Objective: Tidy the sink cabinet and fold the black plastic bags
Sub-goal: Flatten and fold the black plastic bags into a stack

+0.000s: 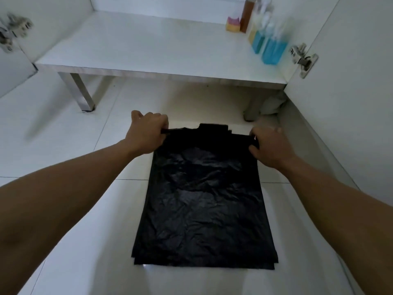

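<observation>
A black plastic bag (204, 201) lies flat on the white tiled floor in front of the open sink cabinet. It looks like a stack of layers, with edges showing at its near end. My left hand (146, 133) pinches the bag's far left corner. My right hand (269, 145) pinches its far right corner. Between the two hands a small black flap sticks out at the far edge.
The cabinet's white shelf (148, 52) stands on metal legs (81, 92). At its back right are blue-liquid bottles (273, 47), a brown bottle (247, 13) and a pink and yellow sponge (233, 24). Open doors with hinges (303, 58) flank both sides.
</observation>
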`<state>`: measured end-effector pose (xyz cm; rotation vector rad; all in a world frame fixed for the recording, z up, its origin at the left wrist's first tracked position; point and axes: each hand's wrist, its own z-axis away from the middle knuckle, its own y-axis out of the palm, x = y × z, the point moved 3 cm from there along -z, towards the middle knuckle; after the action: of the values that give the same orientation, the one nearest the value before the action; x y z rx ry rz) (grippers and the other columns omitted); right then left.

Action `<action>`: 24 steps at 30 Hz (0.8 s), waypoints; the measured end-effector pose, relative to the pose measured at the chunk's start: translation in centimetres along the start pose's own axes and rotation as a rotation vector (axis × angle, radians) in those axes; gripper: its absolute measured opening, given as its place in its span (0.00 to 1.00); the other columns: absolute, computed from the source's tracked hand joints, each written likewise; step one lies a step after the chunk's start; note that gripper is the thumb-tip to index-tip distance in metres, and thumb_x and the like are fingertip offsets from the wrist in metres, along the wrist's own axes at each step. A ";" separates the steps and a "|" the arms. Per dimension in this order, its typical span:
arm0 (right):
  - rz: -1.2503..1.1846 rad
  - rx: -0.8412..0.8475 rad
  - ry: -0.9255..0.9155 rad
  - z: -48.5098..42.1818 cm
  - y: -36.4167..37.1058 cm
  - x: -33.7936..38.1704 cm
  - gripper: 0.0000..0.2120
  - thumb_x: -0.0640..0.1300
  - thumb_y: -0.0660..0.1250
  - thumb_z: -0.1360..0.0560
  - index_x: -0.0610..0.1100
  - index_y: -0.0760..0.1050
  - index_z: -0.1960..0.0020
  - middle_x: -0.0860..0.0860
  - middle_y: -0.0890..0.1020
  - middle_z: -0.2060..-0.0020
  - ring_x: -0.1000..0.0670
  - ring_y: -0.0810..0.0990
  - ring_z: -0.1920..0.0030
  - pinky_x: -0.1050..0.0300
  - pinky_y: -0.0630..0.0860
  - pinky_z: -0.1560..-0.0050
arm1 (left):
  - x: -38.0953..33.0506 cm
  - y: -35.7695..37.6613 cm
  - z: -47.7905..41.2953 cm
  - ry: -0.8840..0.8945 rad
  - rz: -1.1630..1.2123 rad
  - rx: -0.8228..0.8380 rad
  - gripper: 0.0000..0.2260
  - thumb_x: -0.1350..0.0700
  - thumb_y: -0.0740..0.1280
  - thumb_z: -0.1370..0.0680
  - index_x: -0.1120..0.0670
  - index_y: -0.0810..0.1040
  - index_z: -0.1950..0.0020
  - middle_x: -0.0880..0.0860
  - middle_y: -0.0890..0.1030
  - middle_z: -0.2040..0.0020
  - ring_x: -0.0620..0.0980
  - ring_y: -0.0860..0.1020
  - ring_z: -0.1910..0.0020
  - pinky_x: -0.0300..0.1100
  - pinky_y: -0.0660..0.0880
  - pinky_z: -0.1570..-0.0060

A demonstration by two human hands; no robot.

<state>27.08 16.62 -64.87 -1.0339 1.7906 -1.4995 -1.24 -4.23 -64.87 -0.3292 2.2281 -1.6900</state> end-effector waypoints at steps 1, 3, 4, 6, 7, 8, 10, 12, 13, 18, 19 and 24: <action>-0.007 0.027 -0.003 1.2 0.1 0.3 0.09 0.46 0.70 0.28 0.45 0.73 0.52 0.52 0.74 0.59 0.45 0.76 0.58 0.48 0.68 0.49 | -0.2 0.1 1.1 0.021 0.007 0.006 0.09 0.55 0.68 0.23 0.49 0.69 0.59 0.45 0.72 0.63 0.50 0.70 0.62 0.52 0.60 0.45; -0.010 0.072 -0.024 3.3 0.5 1.0 0.08 0.44 0.69 0.27 0.45 0.72 0.52 0.52 0.73 0.58 0.45 0.75 0.58 0.47 0.66 0.49 | -0.5 0.6 3.2 0.071 -0.003 0.033 0.10 0.54 0.70 0.24 0.49 0.69 0.59 0.45 0.72 0.62 0.50 0.70 0.62 0.55 0.61 0.43; -0.004 0.090 -0.037 4.3 0.9 1.2 0.08 0.44 0.69 0.28 0.45 0.71 0.52 0.51 0.73 0.58 0.44 0.75 0.59 0.48 0.65 0.50 | -0.5 1.0 4.3 0.093 -0.013 0.048 0.11 0.55 0.71 0.25 0.49 0.69 0.59 0.45 0.71 0.62 0.51 0.70 0.62 0.55 0.62 0.43; 0.010 0.129 -0.053 5.9 1.8 1.5 0.10 0.44 0.70 0.29 0.45 0.70 0.53 0.49 0.75 0.57 0.43 0.75 0.58 0.49 0.63 0.52 | -0.4 2.2 6.1 0.127 -0.044 0.065 0.12 0.55 0.73 0.27 0.50 0.69 0.58 0.45 0.70 0.63 0.52 0.73 0.62 0.55 0.63 0.45; 0.008 0.149 -0.053 6.5 2.3 1.6 0.10 0.44 0.70 0.29 0.45 0.71 0.52 0.49 0.76 0.57 0.44 0.76 0.57 0.50 0.63 0.52 | -0.4 2.8 6.9 0.137 -0.056 0.073 0.12 0.55 0.74 0.28 0.50 0.70 0.58 0.45 0.70 0.63 0.53 0.74 0.62 0.55 0.64 0.45; 0.003 0.174 -0.050 7.0 2.7 1.8 0.10 0.44 0.70 0.29 0.45 0.71 0.51 0.49 0.76 0.55 0.44 0.76 0.56 0.49 0.64 0.51 | -0.4 3.2 7.5 0.138 -0.053 0.086 0.12 0.56 0.74 0.28 0.51 0.71 0.58 0.45 0.70 0.63 0.53 0.75 0.62 0.55 0.64 0.45; -0.005 0.217 -0.048 7.9 3.6 2.2 0.11 0.44 0.70 0.29 0.46 0.71 0.50 0.50 0.76 0.54 0.46 0.76 0.55 0.49 0.65 0.49 | -0.6 4.1 8.5 0.131 -0.024 0.117 0.13 0.56 0.74 0.28 0.50 0.70 0.59 0.45 0.70 0.63 0.51 0.73 0.62 0.55 0.63 0.44; -0.002 0.253 -0.048 8.7 4.4 2.4 0.11 0.44 0.70 0.28 0.47 0.70 0.50 0.51 0.75 0.55 0.47 0.75 0.55 0.50 0.65 0.49 | -0.9 4.8 9.1 0.135 -0.016 0.147 0.16 0.57 0.75 0.30 0.48 0.67 0.61 0.44 0.69 0.64 0.48 0.68 0.63 0.55 0.63 0.43; 0.003 0.271 -0.054 9.1 4.8 2.4 0.10 0.45 0.70 0.28 0.47 0.70 0.50 0.52 0.74 0.55 0.47 0.75 0.55 0.51 0.64 0.50 | -1.0 5.2 9.3 0.135 -0.032 0.159 0.16 0.58 0.76 0.30 0.48 0.67 0.61 0.44 0.68 0.65 0.47 0.67 0.63 0.54 0.63 0.44; -0.009 0.349 -0.077 10.3 6.5 2.6 0.11 0.50 0.69 0.26 0.49 0.68 0.52 0.54 0.74 0.55 0.49 0.76 0.54 0.52 0.64 0.50 | -0.9 6.3 9.7 0.136 -0.135 0.231 0.17 0.46 0.78 0.31 0.49 0.70 0.61 0.45 0.71 0.62 0.51 0.74 0.59 0.52 0.62 0.46; -0.010 0.357 -0.078 10.4 6.7 2.6 0.12 0.54 0.69 0.26 0.50 0.68 0.52 0.54 0.74 0.55 0.50 0.76 0.55 0.52 0.65 0.50 | -0.9 6.4 9.7 0.137 -0.147 0.245 0.20 0.37 0.76 0.32 0.48 0.70 0.61 0.44 0.71 0.62 0.49 0.72 0.59 0.52 0.62 0.46; -0.009 0.411 -0.085 10.6 6.7 2.0 0.24 0.73 0.62 0.30 0.53 0.69 0.49 0.57 0.73 0.54 0.53 0.75 0.56 0.52 0.67 0.46 | -0.9 6.8 10.1 0.159 -0.105 0.411 0.30 0.18 0.58 0.39 0.45 0.71 0.61 0.42 0.72 0.59 0.44 0.70 0.56 0.49 0.60 0.44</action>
<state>33.46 9.77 -73.52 -0.8815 1.3422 -1.7081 3.58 -11.02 -73.76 -0.2181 1.9249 -2.2413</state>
